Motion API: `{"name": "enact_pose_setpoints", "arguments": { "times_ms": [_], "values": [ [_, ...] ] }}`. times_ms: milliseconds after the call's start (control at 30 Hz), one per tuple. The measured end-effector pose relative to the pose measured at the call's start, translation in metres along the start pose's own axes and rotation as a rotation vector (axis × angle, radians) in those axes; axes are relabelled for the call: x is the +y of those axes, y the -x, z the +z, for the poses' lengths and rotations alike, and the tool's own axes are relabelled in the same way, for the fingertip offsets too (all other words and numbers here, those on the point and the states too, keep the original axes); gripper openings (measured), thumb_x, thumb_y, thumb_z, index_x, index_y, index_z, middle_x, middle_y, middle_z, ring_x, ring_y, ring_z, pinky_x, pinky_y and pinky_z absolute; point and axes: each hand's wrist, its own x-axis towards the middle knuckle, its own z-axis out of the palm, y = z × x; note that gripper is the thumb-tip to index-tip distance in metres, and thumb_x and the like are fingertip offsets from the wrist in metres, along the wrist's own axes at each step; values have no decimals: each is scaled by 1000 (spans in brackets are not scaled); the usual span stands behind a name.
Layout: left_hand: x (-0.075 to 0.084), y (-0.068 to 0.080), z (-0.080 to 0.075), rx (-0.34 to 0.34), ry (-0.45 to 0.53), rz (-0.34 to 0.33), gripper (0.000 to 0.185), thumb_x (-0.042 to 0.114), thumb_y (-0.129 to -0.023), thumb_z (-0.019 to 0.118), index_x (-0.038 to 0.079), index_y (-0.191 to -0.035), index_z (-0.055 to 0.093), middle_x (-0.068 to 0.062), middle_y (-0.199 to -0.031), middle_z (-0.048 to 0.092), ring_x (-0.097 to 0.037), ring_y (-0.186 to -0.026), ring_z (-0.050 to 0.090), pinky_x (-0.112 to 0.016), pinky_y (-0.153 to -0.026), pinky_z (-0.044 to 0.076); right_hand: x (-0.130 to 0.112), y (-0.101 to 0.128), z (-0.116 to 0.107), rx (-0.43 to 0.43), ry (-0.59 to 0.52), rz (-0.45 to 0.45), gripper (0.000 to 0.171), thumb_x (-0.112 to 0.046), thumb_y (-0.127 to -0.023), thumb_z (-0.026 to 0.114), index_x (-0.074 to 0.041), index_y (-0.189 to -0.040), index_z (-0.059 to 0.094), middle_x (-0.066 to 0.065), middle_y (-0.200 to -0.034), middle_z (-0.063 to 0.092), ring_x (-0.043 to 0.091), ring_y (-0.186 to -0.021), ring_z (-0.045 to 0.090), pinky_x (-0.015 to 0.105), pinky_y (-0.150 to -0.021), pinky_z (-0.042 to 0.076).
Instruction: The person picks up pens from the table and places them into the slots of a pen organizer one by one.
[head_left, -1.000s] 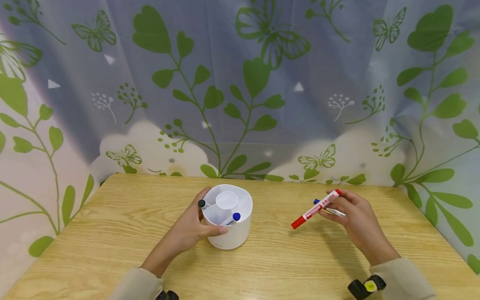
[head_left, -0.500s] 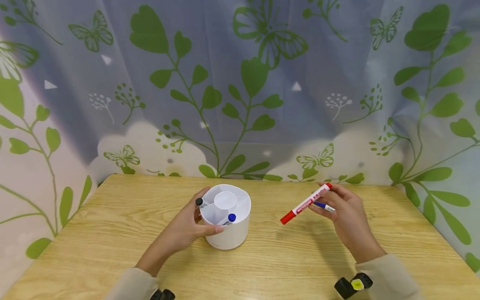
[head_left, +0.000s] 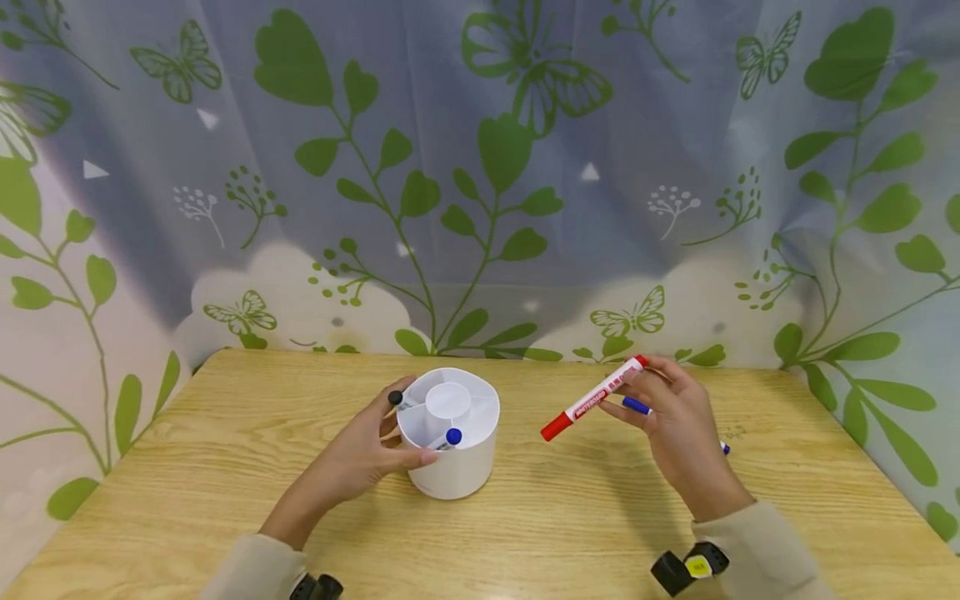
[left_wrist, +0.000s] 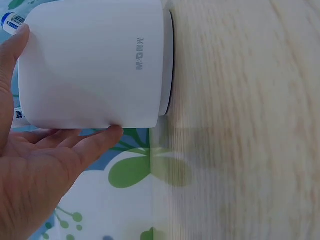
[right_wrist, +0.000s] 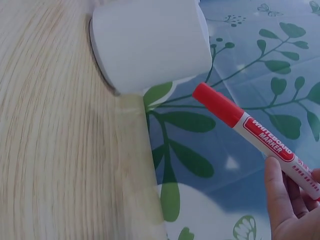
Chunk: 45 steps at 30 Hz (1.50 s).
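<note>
A white round pen holder [head_left: 452, 442] with inner compartments stands on the wooden table [head_left: 225, 467]. My left hand [head_left: 367, 454] grips its left side, thumb on the front wall; the left wrist view shows the fingers wrapped round the holder [left_wrist: 95, 62]. A blue-capped marker [head_left: 451, 437] and a black-capped marker [head_left: 396, 399] stick up in it. My right hand [head_left: 671, 421] holds a red whiteboard marker [head_left: 592, 400] above the table, right of the holder, red cap pointing down-left; it shows in the right wrist view [right_wrist: 255, 127] near the holder [right_wrist: 150, 42]. A blue pen [head_left: 637, 407] lies under that hand.
A curtain [head_left: 480, 167] with green leaves and butterflies hangs close behind and around the table. Bare wood stretches in front of the holder and to the far left and right.
My right hand has carried the red marker up and to the left, closer to the holder. The left hand has stayed on the holder.
</note>
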Motion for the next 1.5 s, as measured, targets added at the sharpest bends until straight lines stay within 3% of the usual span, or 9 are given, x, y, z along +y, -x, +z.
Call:
{"name": "enact_pose_setpoints", "arguments": {
  "times_ms": [200, 633, 900, 1200, 1500],
  "values": [
    [0, 0, -4, -20, 13, -8, 98, 22, -87, 88, 12, -163, 28, -16, -165, 37, -45, -156, 31, -56, -120, 41, -3, 2, 10, -29, 18, -18, 22, -17, -109, 57, -9, -129, 51, 0, -110, 60, 13, -99, 66, 37, -91, 63],
    [3, 2, -6, -38, 43, -9, 93, 20, -89, 87, 11, -163, 30, -18, -162, 41, -44, -152, 39, -51, -117, 46, -8, 4, 39, -39, -38, -48, 19, -9, -108, 54, -9, -128, 52, -1, -104, 64, 14, -97, 69, 42, -93, 63],
    [2, 0, -1, -17, 42, -18, 108, 19, -88, 87, 2, -166, 14, -23, -164, 38, -46, -152, 38, -55, -122, 39, -8, 5, 59, -41, -50, -46, 20, -5, -108, 53, -11, -127, 52, -1, -104, 64, 14, -103, 68, 43, -94, 63],
    [0, -2, 8, 33, 16, -20, 111, 20, -87, 88, 6, -167, 12, -21, -163, 40, -45, -148, 44, -56, -120, 40, -1, 5, 74, -74, -57, -43, 22, 0, -106, 55, -11, -124, 53, -2, -97, 67, 15, -100, 69, 47, -94, 62],
    [-1, -3, 14, 53, 57, -17, 107, 15, -86, 88, 12, -165, 16, -18, -156, 45, -37, -144, 49, -47, -115, 44, 11, 5, 85, -113, -27, -42, 24, 2, -104, 57, -14, -122, 57, 1, -100, 68, 18, -98, 70, 50, -93, 63]
  ]
}}
